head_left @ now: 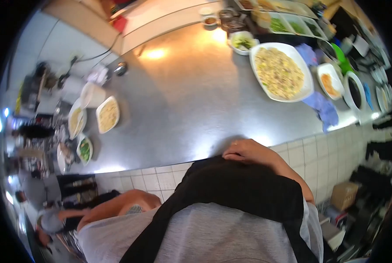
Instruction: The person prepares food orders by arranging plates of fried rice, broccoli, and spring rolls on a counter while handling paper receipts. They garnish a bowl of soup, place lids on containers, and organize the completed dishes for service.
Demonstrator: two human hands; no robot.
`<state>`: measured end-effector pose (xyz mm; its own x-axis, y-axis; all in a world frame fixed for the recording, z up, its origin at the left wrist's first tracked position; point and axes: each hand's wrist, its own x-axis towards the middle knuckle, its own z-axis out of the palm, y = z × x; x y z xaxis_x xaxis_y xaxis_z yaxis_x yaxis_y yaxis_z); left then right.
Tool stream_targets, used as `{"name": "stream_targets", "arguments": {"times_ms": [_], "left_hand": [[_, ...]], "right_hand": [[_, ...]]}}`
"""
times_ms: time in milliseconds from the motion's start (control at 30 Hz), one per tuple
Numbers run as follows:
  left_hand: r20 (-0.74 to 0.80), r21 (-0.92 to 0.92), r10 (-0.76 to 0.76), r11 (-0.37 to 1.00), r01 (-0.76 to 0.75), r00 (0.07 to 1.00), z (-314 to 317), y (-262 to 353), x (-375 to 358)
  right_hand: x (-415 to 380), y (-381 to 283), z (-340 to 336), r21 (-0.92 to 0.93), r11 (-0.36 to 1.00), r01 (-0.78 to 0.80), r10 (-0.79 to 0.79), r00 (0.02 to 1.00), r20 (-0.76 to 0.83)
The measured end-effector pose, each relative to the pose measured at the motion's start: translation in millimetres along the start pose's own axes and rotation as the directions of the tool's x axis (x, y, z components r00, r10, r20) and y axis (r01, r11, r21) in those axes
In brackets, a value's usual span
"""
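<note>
My right hand [244, 150] rests against the black apron [244, 188] at the front edge of the steel counter [178, 101]. Its fingers are curled together, and no object shows in them. On the left my bare arm bends at the elbow; my left hand is out of sight. A large white dish [307, 81] of yellow, rice-like food stands right of centre, away from my right hand. Beside it lie a blue cloth [325, 110] and a small white dish [338, 90] with orange food.
At the counter's left stand a dish of pale food [108, 115], a bowl of greens [85, 149] and a white tub [93, 95]. Ingredient trays [296, 27] line the back right. Co-workers [40, 188] are at the far left; a cardboard box [345, 196] sits lower right.
</note>
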<state>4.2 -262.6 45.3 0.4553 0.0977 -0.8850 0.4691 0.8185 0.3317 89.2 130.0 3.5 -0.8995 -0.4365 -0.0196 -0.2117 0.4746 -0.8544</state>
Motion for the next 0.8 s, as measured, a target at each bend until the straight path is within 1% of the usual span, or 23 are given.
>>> {"name": "stream_targets", "arguments": {"times_ms": [67,100,133,200,267,367,467,533,567,600,667,733,767,800], "left_hand": [[-0.218,-0.019,0.113,0.993,-0.12,0.969,26,4,15],[-0.295,-0.011,0.14,0.989,-0.149,0.945,34,5,22],[-0.342,-0.008,0.152,0.986,-0.165,0.927,41,4,27],[-0.388,-0.022,0.17,0.981,-0.194,0.906,47,6,32],[-0.393,-0.169,0.143,0.96,-0.224,0.908,46,18,26],[-0.376,-0.479,0.106,0.828,-0.291,0.921,39,42,8],[-0.457,-0.679,0.152,0.577,-0.454,0.876,62,34,24],[-0.53,-0.465,0.148,0.772,-0.433,0.835,61,49,20],[-0.564,-0.347,0.15,0.85,-0.397,0.812,60,57,17],[-0.607,-0.251,0.142,0.899,-0.358,0.782,61,61,20],[-0.704,-0.136,0.119,0.945,-0.298,0.7,60,68,32],[-0.815,-0.105,0.063,0.961,-0.255,0.576,60,67,56],[-0.858,-0.098,0.038,0.967,-0.237,0.512,59,66,68],[-0.881,-0.101,0.013,0.972,-0.214,0.473,56,63,79]], "right_hand": [[3,-1,-4,-0.068,0.997,0.022,-0.016,0.996,0.085],[6,-3,-5,-0.059,0.998,0.026,-0.019,0.994,0.108],[8,-5,-7,-0.056,0.998,0.02,-0.013,0.992,0.125],[9,-13,-14,-0.07,0.998,-0.007,0.019,0.984,0.176],[13,-19,-19,-0.094,0.995,-0.036,0.058,0.968,0.244],[2,-11,-13,-0.116,0.99,0.08,-0.067,0.992,0.11],[-2,-12,-20,-0.132,0.991,0.036,-0.013,0.985,0.17],[5,-5,-21,-0.085,0.993,0.081,-0.065,0.983,0.174],[8,-1,-20,-0.061,0.993,0.102,-0.09,0.981,0.175],[11,1,-20,-0.051,0.99,0.128,-0.117,0.976,0.182],[19,5,-21,-0.043,0.981,0.189,-0.179,0.968,0.178],[20,13,-20,-0.058,0.974,0.221,-0.206,0.959,0.196],[20,12,-23,-0.047,0.967,0.252,-0.241,0.957,0.16],[19,19,-21,-0.017,0.973,0.23,-0.224,0.958,0.177]]}}
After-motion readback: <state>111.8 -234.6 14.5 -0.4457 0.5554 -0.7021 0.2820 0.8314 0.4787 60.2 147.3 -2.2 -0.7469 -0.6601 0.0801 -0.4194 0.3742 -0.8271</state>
